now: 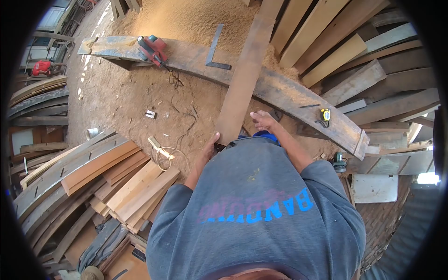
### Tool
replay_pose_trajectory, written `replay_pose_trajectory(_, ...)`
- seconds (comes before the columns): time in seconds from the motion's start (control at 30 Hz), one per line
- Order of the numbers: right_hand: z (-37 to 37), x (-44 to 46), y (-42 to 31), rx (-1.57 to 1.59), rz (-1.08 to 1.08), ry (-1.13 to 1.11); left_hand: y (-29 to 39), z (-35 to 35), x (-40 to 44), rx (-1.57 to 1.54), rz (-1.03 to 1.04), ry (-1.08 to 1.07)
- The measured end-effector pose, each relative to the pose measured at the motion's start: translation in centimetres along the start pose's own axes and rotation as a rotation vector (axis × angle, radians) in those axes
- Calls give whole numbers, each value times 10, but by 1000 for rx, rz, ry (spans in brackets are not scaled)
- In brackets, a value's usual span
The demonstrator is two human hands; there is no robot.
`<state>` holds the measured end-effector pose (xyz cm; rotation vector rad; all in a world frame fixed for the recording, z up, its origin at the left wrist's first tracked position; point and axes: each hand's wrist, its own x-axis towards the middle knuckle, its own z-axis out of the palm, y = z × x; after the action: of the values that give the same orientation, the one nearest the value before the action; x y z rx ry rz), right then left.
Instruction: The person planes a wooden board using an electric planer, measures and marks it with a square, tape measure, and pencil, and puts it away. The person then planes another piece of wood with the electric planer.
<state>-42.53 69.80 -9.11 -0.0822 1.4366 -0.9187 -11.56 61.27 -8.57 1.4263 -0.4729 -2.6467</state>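
A long brown wooden plank (243, 79) lies across the weathered beam (285, 93), its near end close to my waist. My left hand (211, 142) grips the left edge of that near end; the fingers beneath are partly hidden. On the plank's other side, my right hand (264, 121) is held off the wood with its fingers apart and nothing visible in it. A metal try square (216, 51) rests on the beam left of the plank. Farther left on the beam is a red power planer (152, 50). A yellow tape measure (325, 115) sits toward the beam's right end.
Stacked boards (135, 186) lie at the lower left, and leaning timber (322, 37) fills the upper right. Sawdust (186, 21) is heaped behind the beam. A cord (190, 116) runs over the dirt floor. A green power tool (339, 162) stands right of me.
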Motion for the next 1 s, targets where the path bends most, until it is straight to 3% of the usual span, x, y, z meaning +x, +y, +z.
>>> replay_pose_trajectory(0.07, 6, -9, -6, -86, 1, 55, 4, -7, 2, 175, 49, 107)
replay_pose_trajectory(0.13, -18, 16, 20, 9, -2, -70, 22, 4, -1, 475, 171, 263)
replay_pose_trajectory(0.17, -28, 26, 30, 58, -5, -128, 30, 4, 6, 578, 214, 244)
replay_pose_trajectory(0.23, -31, 20, 31, 54, 28, -14, 43, 4, 20, 786, 298, 202)
replay_pose_trajectory(0.3, -32, 16, 29, 64, 37, 73, 58, 18, 25, 1129, 350, 291)
replay_pose_trajectory(0.43, -32, 4, 21, 89, 42, 169, 81, 95, 10, 1594, 432, 427)
replay_pose_trajectory(0.53, -35, -1, 21, 61, 34, 201, 82, 130, 8, 1709, 425, 524)
replay_pose_trajectory(0.63, -36, -5, 21, 16, 26, 243, 93, 131, 13, 1583, 286, 528)
replay_pose_trajectory(0.73, -43, -9, 24, -15, 34, 257, 87, 105, 33, 1647, 465, 581)
replay_pose_trajectory(1.0, -75, 8, 48, -420, -39, 340, 102, 80, 40, 1532, 468, 483)
